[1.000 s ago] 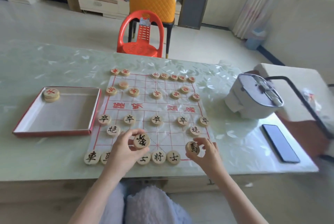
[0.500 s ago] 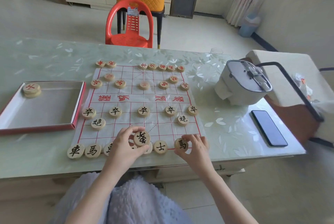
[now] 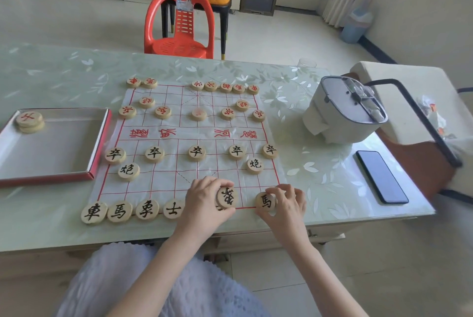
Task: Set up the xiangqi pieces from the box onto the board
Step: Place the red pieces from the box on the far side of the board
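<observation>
A white sheet board (image 3: 189, 135) with red lines lies on the table, with red-lettered discs along its far rows and black-lettered discs along its near rows. My left hand (image 3: 204, 204) grips a black elephant piece (image 3: 227, 198), tilted up on the near row. My right hand (image 3: 286, 204) pinches a black horse piece (image 3: 265, 201) at the near right edge of the board. The red-rimmed box (image 3: 99, 147) sits left of the board with a small stack of pieces (image 3: 29, 121) in its far left corner.
A grey-white lidded appliance (image 3: 343, 109) stands right of the board, and a black phone (image 3: 381, 176) lies near the table's right edge. A red plastic chair (image 3: 180, 25) faces the far side. A cushioned seat (image 3: 409, 96) is at the right.
Both hands have moved right along the near row with their pieces and lowered toward the board. The near-row pieces at left are now uncovered. The camera has tilted down.
</observation>
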